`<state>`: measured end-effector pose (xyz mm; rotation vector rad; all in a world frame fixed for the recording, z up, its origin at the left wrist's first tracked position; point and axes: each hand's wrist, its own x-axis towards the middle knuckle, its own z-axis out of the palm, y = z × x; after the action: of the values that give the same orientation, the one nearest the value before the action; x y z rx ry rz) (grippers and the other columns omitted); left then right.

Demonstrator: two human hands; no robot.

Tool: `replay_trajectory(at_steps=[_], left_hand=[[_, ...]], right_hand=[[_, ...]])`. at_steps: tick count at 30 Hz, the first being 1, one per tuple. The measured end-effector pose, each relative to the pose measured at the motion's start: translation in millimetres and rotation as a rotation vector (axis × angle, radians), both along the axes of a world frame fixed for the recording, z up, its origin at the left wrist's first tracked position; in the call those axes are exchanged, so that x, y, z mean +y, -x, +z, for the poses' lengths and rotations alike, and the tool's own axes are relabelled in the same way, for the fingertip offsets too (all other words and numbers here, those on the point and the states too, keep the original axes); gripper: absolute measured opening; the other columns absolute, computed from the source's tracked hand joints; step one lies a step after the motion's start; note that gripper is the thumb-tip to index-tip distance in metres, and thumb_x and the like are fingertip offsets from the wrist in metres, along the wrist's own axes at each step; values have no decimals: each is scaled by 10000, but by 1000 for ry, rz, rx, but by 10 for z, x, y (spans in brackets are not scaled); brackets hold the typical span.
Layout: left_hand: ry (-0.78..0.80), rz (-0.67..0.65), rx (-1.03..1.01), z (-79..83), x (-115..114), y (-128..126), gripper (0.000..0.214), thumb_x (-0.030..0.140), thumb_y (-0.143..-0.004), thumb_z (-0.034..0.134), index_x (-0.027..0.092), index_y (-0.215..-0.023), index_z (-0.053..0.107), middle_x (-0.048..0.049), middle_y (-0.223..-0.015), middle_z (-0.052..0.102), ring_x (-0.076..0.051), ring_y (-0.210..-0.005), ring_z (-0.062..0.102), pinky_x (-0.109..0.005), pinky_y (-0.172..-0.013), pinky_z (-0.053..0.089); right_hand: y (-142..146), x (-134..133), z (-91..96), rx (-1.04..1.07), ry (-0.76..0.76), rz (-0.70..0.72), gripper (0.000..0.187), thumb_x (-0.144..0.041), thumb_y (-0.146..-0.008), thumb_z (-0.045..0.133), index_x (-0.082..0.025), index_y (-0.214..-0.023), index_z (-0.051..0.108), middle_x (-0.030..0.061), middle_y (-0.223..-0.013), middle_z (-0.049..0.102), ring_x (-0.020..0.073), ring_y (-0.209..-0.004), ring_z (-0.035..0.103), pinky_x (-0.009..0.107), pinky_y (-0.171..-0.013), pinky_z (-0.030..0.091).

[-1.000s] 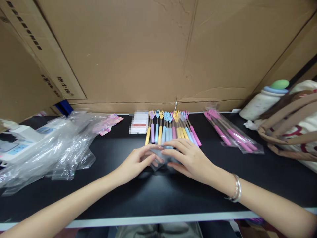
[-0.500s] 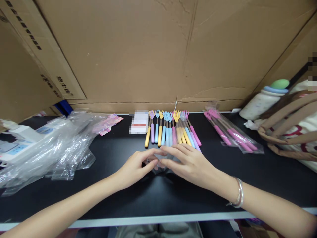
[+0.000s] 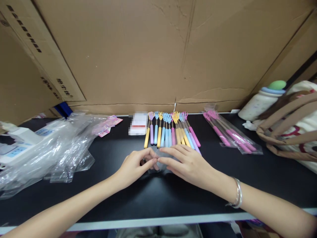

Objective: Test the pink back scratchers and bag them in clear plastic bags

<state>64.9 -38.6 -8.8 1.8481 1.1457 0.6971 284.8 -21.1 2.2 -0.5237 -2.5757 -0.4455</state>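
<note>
A small clear plastic bag (image 3: 160,168) lies on the black table (image 3: 119,198) in front of me. My left hand (image 3: 135,165) is curled, with thumb and fingertips pinched on the bag's left edge. My right hand (image 3: 188,162) lies on top of the bag with its fingers stretched flat and pointing left, their tips meeting the left hand's. A silver bangle (image 3: 236,196) sits on my right wrist. Just beyond my fingers is a row of several pastel back scratchers (image 3: 170,132), with handles toward me and claw heads toward the cardboard wall.
A heap of clear bags (image 3: 49,145) covers a white device (image 3: 17,142) at the left, with pink cards (image 3: 109,123) behind. A white card (image 3: 138,124) lies left of the scratchers. Bagged pink scratchers (image 3: 230,134), a bottle (image 3: 262,99) and a tote bag (image 3: 292,132) stand at the right.
Both hands have slid a little toward me with the bag, away from the scratcher handles. The left fingers have closed into a tighter pinch.
</note>
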Motion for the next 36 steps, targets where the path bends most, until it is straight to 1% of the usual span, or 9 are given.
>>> replay_trajectory(at_steps=[4, 11, 15, 17, 19, 22, 26, 30, 36], left_hand=[[-24, 36, 23, -3, 18, 8, 253, 401, -884, 496, 185, -768, 557, 7, -755, 696, -144, -712, 646, -219, -667, 445], [-12, 44, -25, -40, 25, -6, 266, 422, -868, 519, 179, -764, 546, 6, -728, 683, -139, -672, 635, -224, -650, 460], [45, 6, -132, -71, 20, -31, 241, 401, -851, 553, 174, -774, 524, -2, -719, 684, -146, -676, 649, -242, -672, 486], [82, -22, -194, -77, 17, -43, 229, 390, -846, 563, 172, -797, 511, -9, -728, 690, -149, -689, 657, -248, -684, 496], [94, -38, -212, -76, 14, -51, 213, 376, -847, 564, 172, -840, 502, -13, -721, 696, -150, -692, 660, -247, -683, 494], [92, -62, -190, -70, 9, -52, 228, 369, -851, 558, 176, -952, 489, -9, -707, 701, -149, -677, 654, -241, -658, 476], [127, -80, -227, -54, -6, -46, 337, 348, -850, 560, 201, -1123, 426, 15, -720, 691, -140, -691, 651, -246, -690, 470], [155, -54, -258, -19, -17, -43, 370, 346, -841, 573, 209, -1142, 406, 28, -696, 664, -137, -705, 651, -246, -712, 465], [124, -32, -221, -14, 13, -11, 382, 396, -840, 564, 196, -1134, 424, 16, -673, 652, -120, -614, 588, -231, -638, 441]], right_hand=[[-10, 9, -18, 2, 19, 5, 267, -139, -878, 489, -185, -1121, 589, 77, -1215, 596, 194, -978, 566, 353, -839, 468], [-1, 2, -6, 35, 53, 6, 334, -119, -859, 484, -183, -1180, 552, 84, -1208, 604, 197, -995, 577, 363, -845, 484], [8, 8, -17, 30, 94, -16, 419, -192, -843, 547, -162, -1258, 493, 116, -1290, 554, 229, -1148, 505, 429, -959, 442], [13, 18, -25, 25, 105, -44, 457, -242, -846, 565, -168, -1287, 469, 115, -1319, 534, 243, -1211, 454, 464, -1010, 401], [16, 33, -24, 35, 103, -60, 439, -247, -859, 550, -175, -1284, 473, 100, -1293, 558, 246, -1211, 453, 468, -1018, 395], [12, 63, -10, 67, 71, -46, 375, -162, -859, 504, -174, -1233, 514, 80, -1204, 615, 239, -1149, 502, 439, -981, 433], [-10, 102, 3, 87, 37, -43, 401, -67, -801, 493, -151, -1190, 538, 84, -1164, 632, 236, -1105, 528, 414, -939, 470], [-29, 129, 8, 91, 28, -40, 417, -58, -776, 496, -151, -1180, 542, 84, -1140, 642, 229, -1089, 537, 417, -933, 475], [-67, 168, 41, 69, -2, -74, 411, -79, -773, 509, -170, -1172, 557, 84, -1131, 639, 249, -1105, 520, 462, -966, 437]])
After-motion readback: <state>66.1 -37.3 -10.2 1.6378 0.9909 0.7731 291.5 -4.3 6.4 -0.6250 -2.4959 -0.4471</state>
